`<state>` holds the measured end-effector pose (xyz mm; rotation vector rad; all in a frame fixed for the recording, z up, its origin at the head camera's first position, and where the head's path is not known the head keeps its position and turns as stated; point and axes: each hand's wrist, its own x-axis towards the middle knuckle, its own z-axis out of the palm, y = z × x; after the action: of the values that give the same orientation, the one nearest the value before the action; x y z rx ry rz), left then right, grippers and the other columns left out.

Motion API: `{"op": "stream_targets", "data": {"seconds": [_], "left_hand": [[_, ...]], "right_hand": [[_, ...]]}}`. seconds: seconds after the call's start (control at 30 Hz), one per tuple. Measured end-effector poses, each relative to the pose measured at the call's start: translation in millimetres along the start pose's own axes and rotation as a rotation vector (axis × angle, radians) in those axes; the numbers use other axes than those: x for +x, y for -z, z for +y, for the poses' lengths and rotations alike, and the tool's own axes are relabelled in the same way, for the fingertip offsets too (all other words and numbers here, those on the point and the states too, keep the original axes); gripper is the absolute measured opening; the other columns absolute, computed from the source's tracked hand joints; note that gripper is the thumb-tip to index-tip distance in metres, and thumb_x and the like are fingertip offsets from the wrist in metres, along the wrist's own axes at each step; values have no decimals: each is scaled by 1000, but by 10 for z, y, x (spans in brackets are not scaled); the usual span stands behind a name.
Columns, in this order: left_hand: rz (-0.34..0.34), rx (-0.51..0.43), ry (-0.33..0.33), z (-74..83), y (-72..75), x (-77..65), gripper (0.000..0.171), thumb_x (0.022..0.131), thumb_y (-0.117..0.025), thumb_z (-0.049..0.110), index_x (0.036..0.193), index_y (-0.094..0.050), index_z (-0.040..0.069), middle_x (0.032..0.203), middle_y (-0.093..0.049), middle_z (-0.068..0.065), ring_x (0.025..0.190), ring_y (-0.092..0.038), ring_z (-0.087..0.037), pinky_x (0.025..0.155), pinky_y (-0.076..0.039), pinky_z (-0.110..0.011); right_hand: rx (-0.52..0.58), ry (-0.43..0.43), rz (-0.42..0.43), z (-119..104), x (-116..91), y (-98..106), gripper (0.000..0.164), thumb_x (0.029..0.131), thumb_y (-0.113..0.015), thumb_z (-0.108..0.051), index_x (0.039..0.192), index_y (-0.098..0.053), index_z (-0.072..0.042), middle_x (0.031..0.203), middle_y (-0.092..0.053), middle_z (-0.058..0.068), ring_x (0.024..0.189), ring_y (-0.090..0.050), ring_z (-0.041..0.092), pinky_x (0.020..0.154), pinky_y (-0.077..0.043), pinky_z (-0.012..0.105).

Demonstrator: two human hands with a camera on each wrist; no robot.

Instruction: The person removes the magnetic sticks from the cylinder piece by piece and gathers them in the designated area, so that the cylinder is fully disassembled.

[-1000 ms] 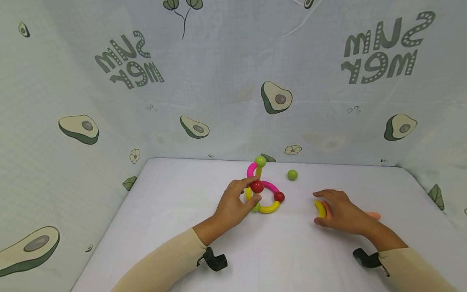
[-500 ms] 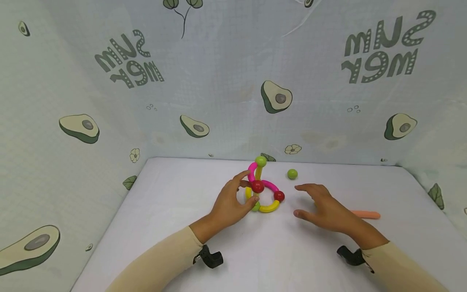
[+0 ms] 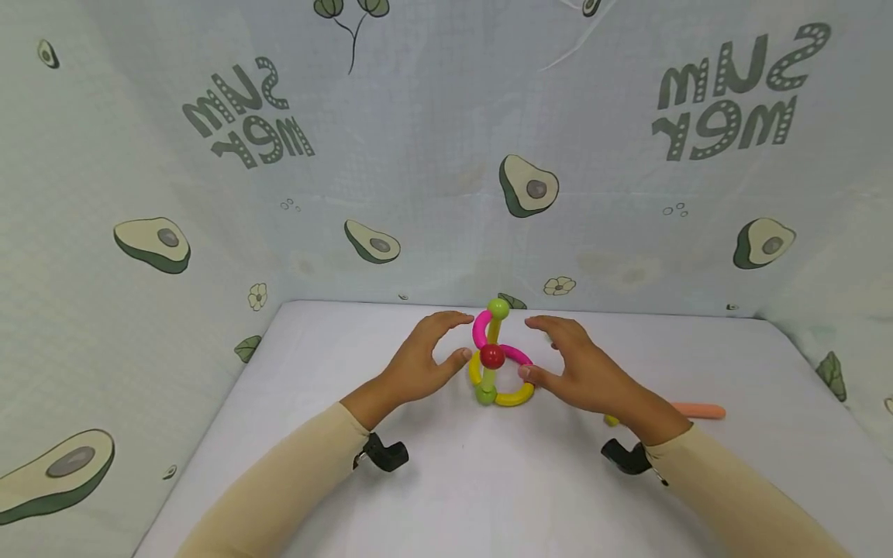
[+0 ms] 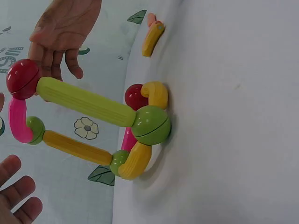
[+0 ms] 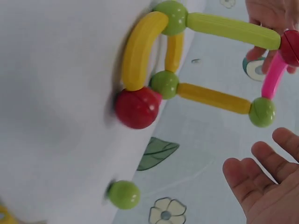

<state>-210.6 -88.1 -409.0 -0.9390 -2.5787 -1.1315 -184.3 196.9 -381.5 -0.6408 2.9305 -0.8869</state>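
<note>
A toy frame of coloured sticks and balls stands on the table in the head view. Yellow and pink curved sticks [image 3: 515, 397] form its base ring, with a red ball [image 5: 137, 108] at one joint. A lime stick [image 4: 86, 101] and a straight yellow stick [image 5: 215, 98] rise from it. On top, a pink curved stick [image 3: 480, 329] links a red ball [image 3: 492, 356] and a green ball [image 3: 498, 308]. My left hand [image 3: 418, 360] is at the frame's left, fingers spread and apart from it. My right hand [image 3: 577, 366] is relaxed at its right, holding nothing; its thumb overlaps the base in view.
A peach stick [image 3: 700, 411] lies on the white table to the right. Near it is a yellow curved stick [image 4: 153, 39], mostly hidden by the right arm in the head view. A loose green ball [image 5: 124, 194] lies behind the right hand. A printed cloth [image 3: 446, 155] hangs behind.
My left hand has let go of the frame and drawn back left. Having left the yellow and peach pieces, my right hand has moved left to the frame, which stays standing.
</note>
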Motion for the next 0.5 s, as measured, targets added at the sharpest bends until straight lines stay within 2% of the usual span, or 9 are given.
{"op": "stream_targets", "data": {"seconds": [0.1,0.23,0.4,0.5], "left_hand": [[-42,2,-18,-29,40,75,53,101,-66,32,150,-51,19,154,-47,-3,143,-39,-23,114,-37,-51],[-98,-32,-39,-54,64,161,52,101,-65,34,150,-51,22,156,-45,-6,145,-37,-23,114,-35,-55],[-138,-45,-96,-120,48,215,51,102,-66,28,150,-53,20,155,-47,-7,145,-36,-22,116,-34,-51],[-157,-39,-113,-146,37,230,52,102,-65,27,151,-51,20,156,-46,-3,145,-35,-20,117,-33,-48]], "right_hand": [[7,18,4,-72,88,2,84,90,-76,-46,156,-36,-13,158,-33,20,120,-54,41,78,-60,51],[14,34,0,-136,198,10,88,90,-75,-49,158,-33,-14,161,-30,17,125,-52,42,82,-59,55],[-2,75,-32,-185,317,9,91,92,-71,-55,161,-29,-14,165,-26,12,145,-31,42,99,-44,69],[-12,106,-41,-210,358,5,91,93,-67,-59,161,-29,-12,167,-24,12,151,-20,42,104,-34,73]]}}
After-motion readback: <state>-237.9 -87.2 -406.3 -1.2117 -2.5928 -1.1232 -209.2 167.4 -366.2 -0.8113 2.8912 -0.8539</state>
